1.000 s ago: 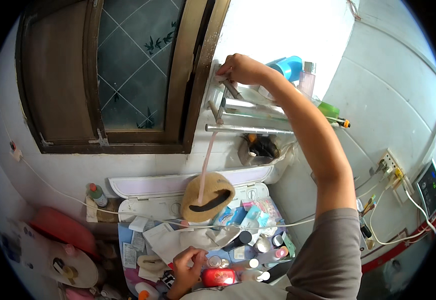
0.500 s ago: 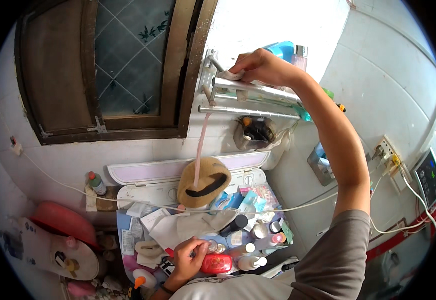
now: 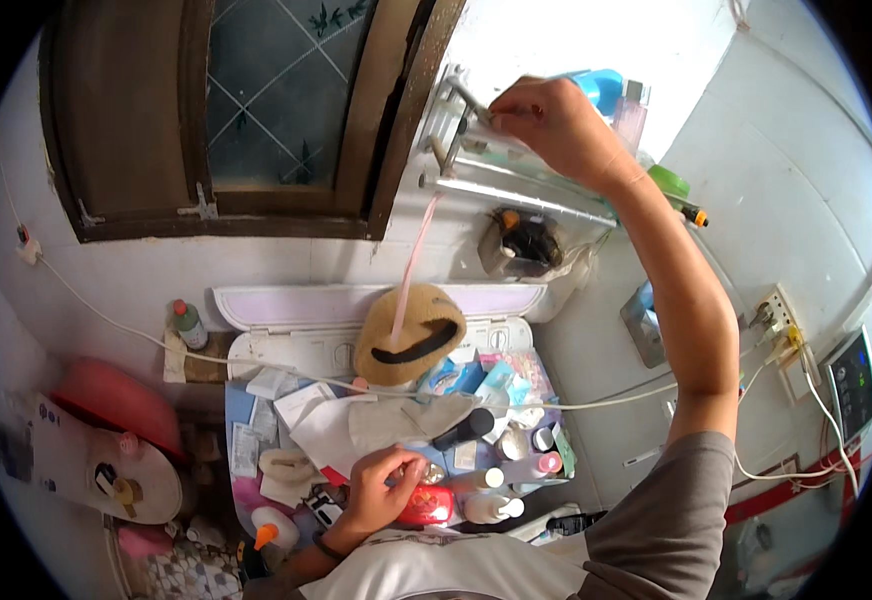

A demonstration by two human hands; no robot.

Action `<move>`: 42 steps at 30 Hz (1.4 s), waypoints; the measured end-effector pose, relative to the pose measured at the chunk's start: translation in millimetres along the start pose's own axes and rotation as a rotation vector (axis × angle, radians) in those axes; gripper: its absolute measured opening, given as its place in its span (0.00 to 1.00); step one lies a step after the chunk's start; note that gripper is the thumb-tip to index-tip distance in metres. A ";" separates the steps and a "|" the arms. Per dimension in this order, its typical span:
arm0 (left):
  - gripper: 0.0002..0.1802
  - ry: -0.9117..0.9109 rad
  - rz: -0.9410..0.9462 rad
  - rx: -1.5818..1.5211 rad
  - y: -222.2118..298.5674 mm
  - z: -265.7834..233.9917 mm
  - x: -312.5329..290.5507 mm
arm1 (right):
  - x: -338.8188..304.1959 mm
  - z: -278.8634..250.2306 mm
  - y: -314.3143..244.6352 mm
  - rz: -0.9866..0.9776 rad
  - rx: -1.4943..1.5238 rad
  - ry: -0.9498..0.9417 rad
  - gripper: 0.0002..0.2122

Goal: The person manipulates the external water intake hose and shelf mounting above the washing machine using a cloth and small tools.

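My right hand (image 3: pixel 546 120) is raised to the metal wall rack (image 3: pixel 536 203), its fingers closed at the rack's left upper end. A scrap of pale cloth shows at the fingertips, mostly covered by the hand. Low in front of my body, my left hand (image 3: pixel 381 492) has its fingers curled together; whatever they hold is hidden. Beside it are a red box (image 3: pixel 428 507) and a shiny clear round item (image 3: pixel 432 473). A blue container (image 3: pixel 599 88) and a clear pinkish bottle (image 3: pixel 631 118) stand behind my right hand.
Bottles, papers and packets crowd the blue surface below, with a tan knitted hat (image 3: pixel 408 330) at its back. A white cable (image 3: pixel 596 405) sags across. A pink strip (image 3: pixel 416 255) hangs from the rack. A caddy (image 3: pixel 521 245) sits under it; a brown-framed window (image 3: pixel 286 110) is left.
My right hand has lifted off the front bar toward the rack's back; less of the pale cloth shows now. The whole view has shifted slightly. My left hand stays beside the red box.
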State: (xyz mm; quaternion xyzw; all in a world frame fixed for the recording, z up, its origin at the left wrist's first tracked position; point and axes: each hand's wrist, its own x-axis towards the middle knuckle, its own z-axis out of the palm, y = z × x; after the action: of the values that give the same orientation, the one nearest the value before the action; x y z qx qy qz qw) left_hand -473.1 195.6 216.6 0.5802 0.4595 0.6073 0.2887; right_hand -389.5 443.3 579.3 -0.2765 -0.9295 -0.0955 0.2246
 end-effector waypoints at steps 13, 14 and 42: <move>0.03 0.004 -0.014 -0.020 -3.8 1.6 -5.5 | -95.6 57.5 3.3 -0.264 0.066 0.774 0.14; 0.03 -0.009 -0.008 -0.020 -3.1 2.8 -5.2 | -103.6 71.8 18.1 -0.271 0.010 0.783 0.12; 0.02 -0.020 -0.073 0.018 -17.4 -2.7 14.8 | 106.1 4.2 97.8 0.171 -0.212 0.528 0.05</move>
State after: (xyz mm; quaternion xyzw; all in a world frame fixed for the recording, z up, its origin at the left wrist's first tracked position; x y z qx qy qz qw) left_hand -481.2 215.2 207.8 0.5718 0.4826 0.5865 0.3101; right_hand -415.7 575.6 630.8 -0.3411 -0.7972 -0.2415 0.4357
